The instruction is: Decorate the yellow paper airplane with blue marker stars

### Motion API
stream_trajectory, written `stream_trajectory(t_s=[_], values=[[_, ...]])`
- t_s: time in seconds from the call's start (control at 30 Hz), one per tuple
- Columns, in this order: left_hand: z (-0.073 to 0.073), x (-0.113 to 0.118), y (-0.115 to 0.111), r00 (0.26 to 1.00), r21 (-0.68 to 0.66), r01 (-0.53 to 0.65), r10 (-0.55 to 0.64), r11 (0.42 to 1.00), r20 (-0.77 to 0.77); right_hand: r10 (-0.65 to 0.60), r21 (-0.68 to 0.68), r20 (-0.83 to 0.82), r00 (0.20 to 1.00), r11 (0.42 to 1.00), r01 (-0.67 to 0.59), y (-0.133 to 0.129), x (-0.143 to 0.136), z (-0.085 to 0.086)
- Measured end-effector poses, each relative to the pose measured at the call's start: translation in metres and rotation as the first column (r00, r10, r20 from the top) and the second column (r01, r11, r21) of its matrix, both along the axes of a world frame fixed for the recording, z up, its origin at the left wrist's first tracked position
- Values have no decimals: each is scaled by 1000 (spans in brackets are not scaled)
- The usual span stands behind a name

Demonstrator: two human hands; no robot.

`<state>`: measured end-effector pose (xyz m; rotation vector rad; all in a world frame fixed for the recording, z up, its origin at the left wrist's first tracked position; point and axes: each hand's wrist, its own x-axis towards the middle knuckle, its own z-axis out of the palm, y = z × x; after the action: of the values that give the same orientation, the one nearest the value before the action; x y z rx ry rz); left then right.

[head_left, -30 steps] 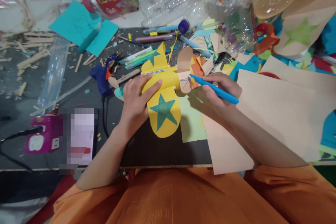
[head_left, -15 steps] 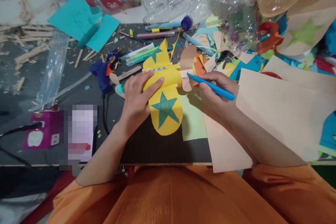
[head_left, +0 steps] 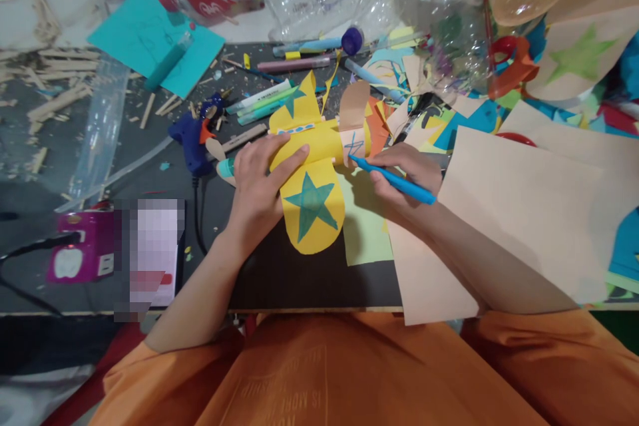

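A yellow paper airplane (head_left: 327, 143) lies across the middle of the table, with a green-blue star (head_left: 312, 206) on its near wing. My left hand (head_left: 262, 170) is closed over its body, thumb and fingers pressing on the yellow tube. At the plane's left end a teal cap (head_left: 226, 168) and beige blades show. Held in my right hand (head_left: 404, 173) is a blue marker (head_left: 399, 183), its tip touching the near half of the beige tail piece (head_left: 355, 106). A thin blue star outline is on that piece. Orange paper strips (head_left: 378, 123) stick out at the right end.
A blue glue gun (head_left: 192, 143) and a phone (head_left: 154, 246) lie to the left, near a purple power box (head_left: 82, 249). Several markers and clear plastic bottles (head_left: 319, 3) are behind. Beige sheets (head_left: 524, 206) and paper scraps cover the right side.
The blue lines on the tail piece have grown from a few strokes into a star shape. My right hand and the marker tip have moved slightly toward me and left.
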<state>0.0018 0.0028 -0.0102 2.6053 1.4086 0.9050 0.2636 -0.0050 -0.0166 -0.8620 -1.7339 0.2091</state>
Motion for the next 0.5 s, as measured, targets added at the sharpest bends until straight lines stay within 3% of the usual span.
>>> stream_trajectory(t_s=[0.2, 0.37, 0.5], values=[[-1, -1, 0, 998, -72, 14, -10, 997, 54, 32, 7, 114, 993, 999, -33, -1, 2, 2], [-3, -1, 0, 1000, 48, 20, -20, 999, 9, -7, 71, -17, 1000, 997, 8, 1, 1, 1], [-2, -1, 0, 999, -2, 15, -15, 1000, 34, -32, -17, -55, 998, 999, 32, 2, 1, -3]])
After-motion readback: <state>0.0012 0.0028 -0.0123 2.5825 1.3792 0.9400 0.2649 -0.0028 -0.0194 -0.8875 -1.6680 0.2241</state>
